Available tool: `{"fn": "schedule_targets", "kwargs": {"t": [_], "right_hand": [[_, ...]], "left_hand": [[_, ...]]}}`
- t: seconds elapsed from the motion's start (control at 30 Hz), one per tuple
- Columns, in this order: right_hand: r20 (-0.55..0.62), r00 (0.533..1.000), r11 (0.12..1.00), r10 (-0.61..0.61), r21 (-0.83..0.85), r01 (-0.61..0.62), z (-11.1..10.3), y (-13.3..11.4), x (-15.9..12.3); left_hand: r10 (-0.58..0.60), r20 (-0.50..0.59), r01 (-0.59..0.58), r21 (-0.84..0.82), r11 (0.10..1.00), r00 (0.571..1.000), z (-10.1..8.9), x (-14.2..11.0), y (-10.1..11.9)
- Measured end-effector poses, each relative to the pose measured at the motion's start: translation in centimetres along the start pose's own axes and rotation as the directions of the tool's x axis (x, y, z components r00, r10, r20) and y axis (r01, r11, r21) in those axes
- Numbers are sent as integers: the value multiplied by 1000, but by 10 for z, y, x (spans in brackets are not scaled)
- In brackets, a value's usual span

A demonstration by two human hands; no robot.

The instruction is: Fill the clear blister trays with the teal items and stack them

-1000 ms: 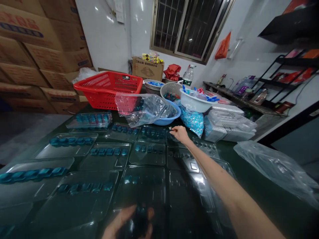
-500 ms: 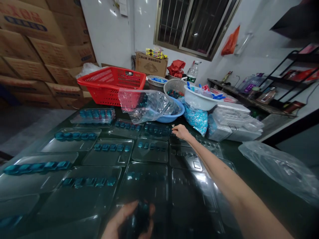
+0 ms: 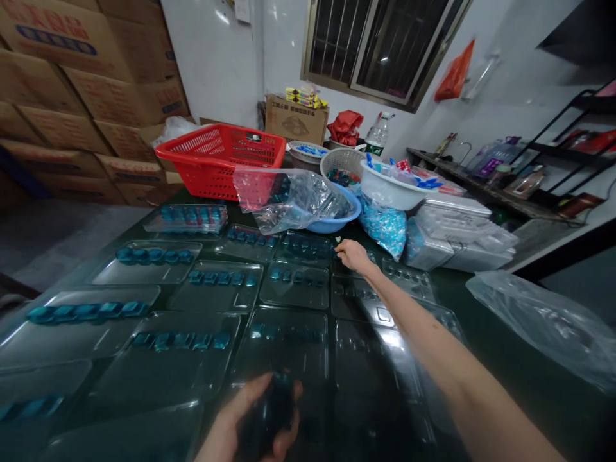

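Clear plastic blister trays [image 3: 214,285] lie side by side over the dark table top, many with rows of teal-blue pieces in their hollows. My right hand [image 3: 353,255] reaches across them, its fingers curled just short of a small pale item [image 3: 337,239] on a far tray. At the bottom edge, my left hand [image 3: 255,417] closes around a dark object [image 3: 272,410] with a little blue on it. The fingers partly hide that object, and the dim light leaves its kind unclear.
A red plastic basket [image 3: 221,160] and a plastic bag over a blue basin [image 3: 337,218] stand at the table's far side. Beside them are a white bowl of blue pieces [image 3: 389,186], a bag of blue-white pieces [image 3: 384,228] and stacked wrapped trays [image 3: 457,240]. Cardboard boxes [image 3: 81,90] rise at left.
The whole scene has drifted right and up in the view as my head turned. My right fingertips stay close to the small pale item, and my left hand still grips the dark object.
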State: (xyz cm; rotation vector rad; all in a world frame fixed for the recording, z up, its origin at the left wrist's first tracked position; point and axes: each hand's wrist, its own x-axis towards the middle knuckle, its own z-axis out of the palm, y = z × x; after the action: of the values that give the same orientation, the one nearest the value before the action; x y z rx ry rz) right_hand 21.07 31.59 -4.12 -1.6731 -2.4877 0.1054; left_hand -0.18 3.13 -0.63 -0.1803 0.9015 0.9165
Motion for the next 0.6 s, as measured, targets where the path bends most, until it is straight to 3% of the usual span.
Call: {"fn": "schedule_targets", "kwargs": {"t": [0.17,0.3,0.37,0.43,0.5,0.6], "right_hand": [[-89,996,1000,-6,-9,5,-17,-20,-16],[-201,976,991,-84,82,102,-44,-64,-60],[-223,940,861,-257,389,328,-57,-94,-95],[-133,889,671,-438,610,422,-65,-122,-131],[-113,883,628,-455,663,408,-68,-142,-159],[-106,931,649,-350,689,323,-65,-155,-181]], "left_hand": [[53,117,-53,4,999,992,-5,4,1],[107,149,-112,27,993,983,-9,4,0],[127,113,-132,41,990,985,-7,4,-2],[139,76,-144,58,988,987,-4,4,-4],[154,74,-160,82,984,985,-1,5,-6],[200,67,-207,116,971,977,1,5,-10]]}}
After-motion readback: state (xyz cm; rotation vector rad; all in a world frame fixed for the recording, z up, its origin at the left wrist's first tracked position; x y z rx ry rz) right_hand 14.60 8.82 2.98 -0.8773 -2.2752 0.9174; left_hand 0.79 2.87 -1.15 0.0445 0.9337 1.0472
